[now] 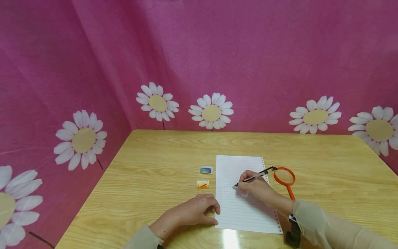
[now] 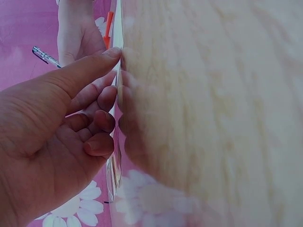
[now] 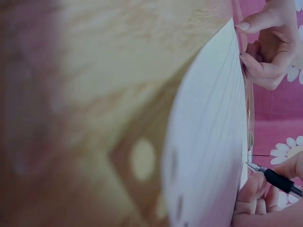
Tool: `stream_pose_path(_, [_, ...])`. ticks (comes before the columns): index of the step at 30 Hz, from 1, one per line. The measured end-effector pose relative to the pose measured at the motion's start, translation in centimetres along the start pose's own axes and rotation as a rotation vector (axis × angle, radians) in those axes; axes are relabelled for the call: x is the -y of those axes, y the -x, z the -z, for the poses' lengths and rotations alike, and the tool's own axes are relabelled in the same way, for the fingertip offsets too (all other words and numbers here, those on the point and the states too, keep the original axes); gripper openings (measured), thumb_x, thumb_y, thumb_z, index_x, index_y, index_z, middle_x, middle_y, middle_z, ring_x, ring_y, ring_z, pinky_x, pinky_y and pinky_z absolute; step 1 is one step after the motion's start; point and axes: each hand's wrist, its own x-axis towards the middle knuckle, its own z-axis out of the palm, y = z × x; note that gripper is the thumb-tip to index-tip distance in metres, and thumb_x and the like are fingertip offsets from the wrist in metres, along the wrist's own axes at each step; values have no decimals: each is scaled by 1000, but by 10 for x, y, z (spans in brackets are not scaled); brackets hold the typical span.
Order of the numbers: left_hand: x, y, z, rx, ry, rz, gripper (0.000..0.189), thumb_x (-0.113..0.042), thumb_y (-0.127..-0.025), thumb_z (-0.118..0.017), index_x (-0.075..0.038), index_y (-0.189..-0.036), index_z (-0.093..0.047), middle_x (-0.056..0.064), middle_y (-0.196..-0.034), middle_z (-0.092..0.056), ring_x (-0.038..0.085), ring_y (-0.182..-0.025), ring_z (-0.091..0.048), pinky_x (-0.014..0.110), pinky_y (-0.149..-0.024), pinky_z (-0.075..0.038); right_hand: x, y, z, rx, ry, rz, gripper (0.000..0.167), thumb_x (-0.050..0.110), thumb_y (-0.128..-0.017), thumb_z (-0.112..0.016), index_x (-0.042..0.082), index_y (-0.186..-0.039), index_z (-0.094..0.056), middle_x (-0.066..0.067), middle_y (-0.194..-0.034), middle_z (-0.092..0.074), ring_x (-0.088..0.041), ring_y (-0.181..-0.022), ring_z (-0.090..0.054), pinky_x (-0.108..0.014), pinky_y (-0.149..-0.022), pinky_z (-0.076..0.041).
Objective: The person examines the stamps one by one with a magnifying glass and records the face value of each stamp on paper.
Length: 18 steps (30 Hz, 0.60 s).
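Note:
A sheet of lined white paper (image 1: 239, 164) with punched holes along its right side lies on the table. My right hand (image 1: 255, 189) rests on it, pinching a clear pen with black parts (image 1: 258, 175). The pen's tip (image 3: 252, 166) meets the paper in the right wrist view, beside a few small written marks (image 1: 228, 187). At the sheet's lower left edge lies my left hand (image 1: 196, 210), fingers loosely bent around nothing. Its thumb (image 2: 90, 68) reaches the paper's edge. Just left of the sheet are two small stamp-like pictures, one blue-green (image 1: 206, 170), one yellow and red (image 1: 203, 184).
An orange-red magnifying glass (image 1: 290, 192) lies right of the paper, its handle partly behind my right forearm. The wooden table (image 1: 149, 166) ends at a pink curtain (image 1: 236, 52) with large white daisies, at the back and left.

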Motion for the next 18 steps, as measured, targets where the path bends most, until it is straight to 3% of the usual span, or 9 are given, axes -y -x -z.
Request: stream_pose_path(18, [1, 0, -2, -20, -11, -9, 16, -22, -86, -76, -16, -97, -66, -11, -90, -54, -5, -82, -46, 10, -79, -42, -2, -1, -2, 6, -10, 22, 16, 6, -83, -64, -1, -93, -54, 1, -74, -58, -9, -65, -56, -23, -60, -45])
